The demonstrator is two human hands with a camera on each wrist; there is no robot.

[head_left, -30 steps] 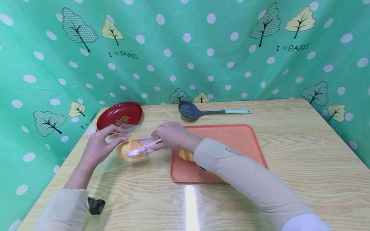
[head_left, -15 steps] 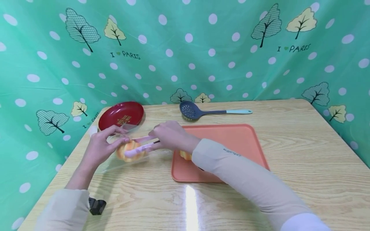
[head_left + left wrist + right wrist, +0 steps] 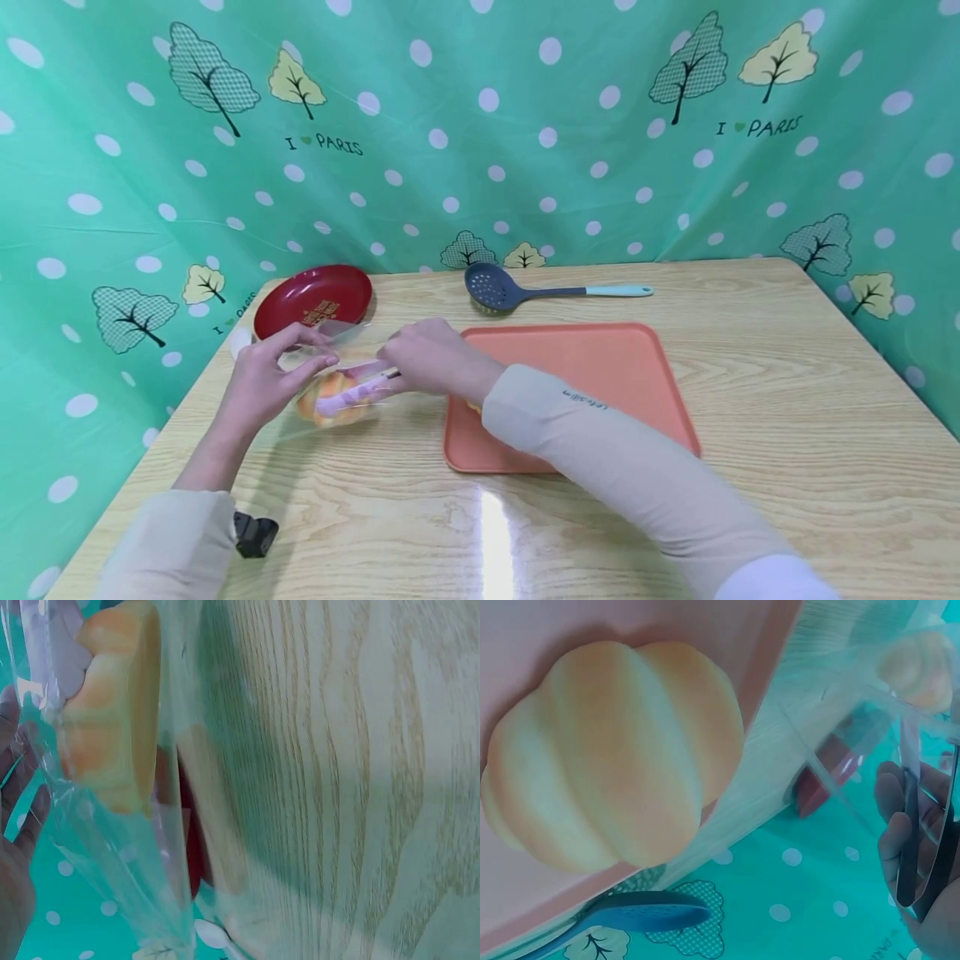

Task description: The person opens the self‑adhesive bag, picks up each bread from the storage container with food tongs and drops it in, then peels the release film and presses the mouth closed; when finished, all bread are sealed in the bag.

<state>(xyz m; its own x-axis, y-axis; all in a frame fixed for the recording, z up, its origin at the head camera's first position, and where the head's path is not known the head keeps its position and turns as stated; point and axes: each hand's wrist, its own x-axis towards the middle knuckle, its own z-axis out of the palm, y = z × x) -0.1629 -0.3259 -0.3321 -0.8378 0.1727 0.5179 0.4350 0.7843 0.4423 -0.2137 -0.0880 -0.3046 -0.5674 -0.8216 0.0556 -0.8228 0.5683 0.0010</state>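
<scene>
My left hand (image 3: 262,379) pinches the edge of a clear plastic bag (image 3: 127,877) above the left part of the table. Inside the bag is a ridged, golden bread roll (image 3: 105,742). My right hand (image 3: 427,358) grips tongs (image 3: 907,847) with pale purple tips, which reach into the bag and clasp the roll. A second bread roll (image 3: 615,757) lies on the pink tray (image 3: 570,358); in the head view my right forearm hides most of it.
Behind my left hand a dark red plate (image 3: 322,300) leans at the back left. A blue-grey skimmer (image 3: 498,290) with a light blue handle lies behind the tray. A green polka-dot curtain (image 3: 480,150) hangs along the table's back edge.
My right hand and the tongs have moved left, taking the roll further into the bag. My left hand has stayed nearly in place. The forearm now covers more of the tray's roll.
</scene>
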